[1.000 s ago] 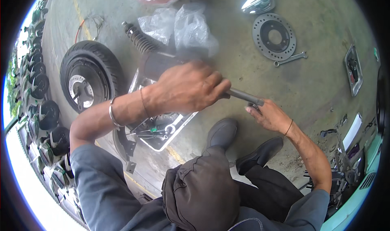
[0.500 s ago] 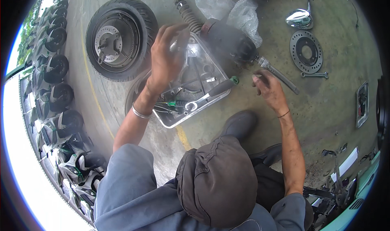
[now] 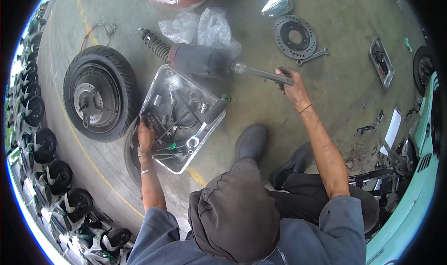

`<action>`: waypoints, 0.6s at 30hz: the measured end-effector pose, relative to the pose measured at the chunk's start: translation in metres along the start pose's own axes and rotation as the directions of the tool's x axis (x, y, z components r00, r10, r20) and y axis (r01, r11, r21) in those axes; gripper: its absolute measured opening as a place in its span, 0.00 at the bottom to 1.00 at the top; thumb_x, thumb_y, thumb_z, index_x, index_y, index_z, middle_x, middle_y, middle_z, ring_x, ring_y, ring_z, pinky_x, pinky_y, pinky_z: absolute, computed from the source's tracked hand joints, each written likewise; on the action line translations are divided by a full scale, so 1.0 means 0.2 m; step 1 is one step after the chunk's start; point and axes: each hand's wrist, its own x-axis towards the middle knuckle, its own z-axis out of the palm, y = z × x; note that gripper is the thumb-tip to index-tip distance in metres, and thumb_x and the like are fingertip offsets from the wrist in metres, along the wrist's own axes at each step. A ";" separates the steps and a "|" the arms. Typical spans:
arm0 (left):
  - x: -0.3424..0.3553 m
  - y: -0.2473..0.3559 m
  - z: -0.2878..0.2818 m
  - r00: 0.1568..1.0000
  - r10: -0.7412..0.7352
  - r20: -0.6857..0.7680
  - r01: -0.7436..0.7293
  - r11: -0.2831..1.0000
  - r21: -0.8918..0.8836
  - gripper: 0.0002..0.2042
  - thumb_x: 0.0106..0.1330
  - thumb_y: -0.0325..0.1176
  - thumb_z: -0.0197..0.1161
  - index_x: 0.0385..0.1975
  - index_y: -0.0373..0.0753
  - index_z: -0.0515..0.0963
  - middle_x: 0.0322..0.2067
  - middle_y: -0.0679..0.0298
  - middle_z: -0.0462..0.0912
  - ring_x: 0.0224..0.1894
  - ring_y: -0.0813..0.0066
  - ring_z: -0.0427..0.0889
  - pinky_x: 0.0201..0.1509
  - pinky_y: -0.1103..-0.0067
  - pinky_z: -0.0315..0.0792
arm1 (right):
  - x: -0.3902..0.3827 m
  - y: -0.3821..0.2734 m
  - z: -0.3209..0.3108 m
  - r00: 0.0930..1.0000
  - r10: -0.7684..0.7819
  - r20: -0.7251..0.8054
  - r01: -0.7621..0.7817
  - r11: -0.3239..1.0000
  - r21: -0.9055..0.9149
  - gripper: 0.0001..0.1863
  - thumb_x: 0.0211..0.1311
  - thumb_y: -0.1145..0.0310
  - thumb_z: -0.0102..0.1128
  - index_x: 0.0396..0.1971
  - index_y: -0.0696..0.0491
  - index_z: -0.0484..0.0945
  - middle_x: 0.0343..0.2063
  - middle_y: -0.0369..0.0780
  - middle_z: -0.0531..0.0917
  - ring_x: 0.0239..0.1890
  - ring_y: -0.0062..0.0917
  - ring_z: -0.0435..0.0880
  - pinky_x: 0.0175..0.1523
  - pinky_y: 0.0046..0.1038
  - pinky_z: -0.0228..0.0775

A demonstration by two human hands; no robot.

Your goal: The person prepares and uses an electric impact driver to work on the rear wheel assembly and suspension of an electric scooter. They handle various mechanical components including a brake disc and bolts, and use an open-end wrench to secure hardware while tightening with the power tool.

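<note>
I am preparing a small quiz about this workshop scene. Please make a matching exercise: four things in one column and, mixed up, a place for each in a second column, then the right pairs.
Things:
1. wheel
2. brake disc
3. tool tray
4. metal rod

Places:
A. under the left hand
B. on the floor, far left
C. held by the right hand
D. on the floor at the top, beside a spanner

Pairs: 1-B, 2-D, 3-A, 4-C
</note>
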 end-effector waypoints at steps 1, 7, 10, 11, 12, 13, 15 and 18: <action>0.01 0.06 -0.04 0.998 -0.006 0.061 0.005 1.000 0.023 0.27 0.62 0.30 0.58 0.62 0.32 0.63 0.50 0.41 0.77 0.52 0.44 0.77 0.55 0.61 0.71 | -0.03 0.05 0.03 0.996 -0.053 0.076 0.059 0.995 -0.085 0.18 0.66 0.59 0.57 0.38 0.62 0.78 0.22 0.36 0.81 0.24 0.18 0.78 0.30 0.24 0.70; -0.05 0.11 -0.12 0.997 -0.004 0.071 0.005 1.000 -0.010 0.22 0.56 0.29 0.67 0.50 0.28 0.72 0.41 0.44 0.81 0.46 0.44 0.79 0.49 0.62 0.73 | -0.28 0.09 0.31 0.966 -0.133 0.223 0.180 0.962 -0.206 0.19 0.66 0.57 0.55 0.39 0.61 0.79 0.25 0.45 0.83 0.30 0.32 0.83 0.41 0.33 0.74; -0.17 0.12 -0.11 0.984 0.080 -0.159 -0.086 0.996 -0.035 0.16 0.58 0.29 0.65 0.44 0.29 0.74 0.37 0.45 0.81 0.42 0.43 0.79 0.47 0.62 0.72 | -0.33 0.07 0.34 0.950 -0.166 0.266 0.233 0.941 -0.244 0.20 0.66 0.56 0.56 0.41 0.60 0.78 0.27 0.47 0.84 0.32 0.36 0.85 0.42 0.34 0.75; -0.22 0.24 -0.16 0.990 0.010 -0.144 -0.024 0.995 -0.096 0.14 0.59 0.30 0.65 0.41 0.30 0.74 0.36 0.45 0.80 0.40 0.44 0.78 0.47 0.63 0.71 | -0.34 0.07 0.36 0.934 -0.182 0.309 0.261 0.936 -0.235 0.21 0.66 0.55 0.57 0.44 0.60 0.78 0.30 0.46 0.83 0.33 0.33 0.84 0.42 0.33 0.75; -0.27 0.28 -0.20 0.972 -0.003 -0.235 -0.045 0.979 -0.197 0.12 0.61 0.32 0.66 0.36 0.30 0.74 0.31 0.49 0.81 0.35 0.53 0.81 0.42 0.66 0.72 | -0.35 0.02 0.39 0.908 -0.213 0.361 0.304 0.928 -0.217 0.21 0.66 0.55 0.58 0.46 0.59 0.77 0.33 0.45 0.83 0.34 0.31 0.83 0.42 0.32 0.75; -0.32 0.41 -0.27 0.988 -0.136 -0.078 0.101 0.931 -0.350 0.12 0.63 0.34 0.66 0.33 0.30 0.73 0.26 0.56 0.81 0.29 0.68 0.81 0.37 0.73 0.73 | -0.38 -0.01 0.41 0.885 -0.228 0.405 0.333 0.919 -0.212 0.22 0.66 0.55 0.58 0.49 0.58 0.77 0.35 0.44 0.83 0.34 0.28 0.82 0.41 0.30 0.75; -0.43 0.66 -0.36 0.993 -0.017 0.115 0.095 0.690 -0.717 0.11 0.65 0.34 0.66 0.31 0.32 0.74 0.24 0.63 0.81 0.27 0.79 0.79 0.34 0.80 0.72 | -0.45 -0.07 0.48 0.816 -0.329 0.475 0.424 0.900 -0.105 0.24 0.66 0.56 0.59 0.53 0.57 0.75 0.41 0.46 0.81 0.37 0.29 0.82 0.43 0.32 0.76; -0.56 0.97 -0.32 0.916 0.214 0.338 0.221 0.435 -0.873 0.11 0.66 0.36 0.64 0.34 0.34 0.73 0.29 0.61 0.82 0.32 0.78 0.81 0.36 0.81 0.73 | -0.55 -0.17 0.53 0.692 -0.345 0.634 0.471 0.882 -0.034 0.25 0.66 0.58 0.58 0.58 0.56 0.72 0.51 0.48 0.76 0.49 0.35 0.78 0.48 0.34 0.76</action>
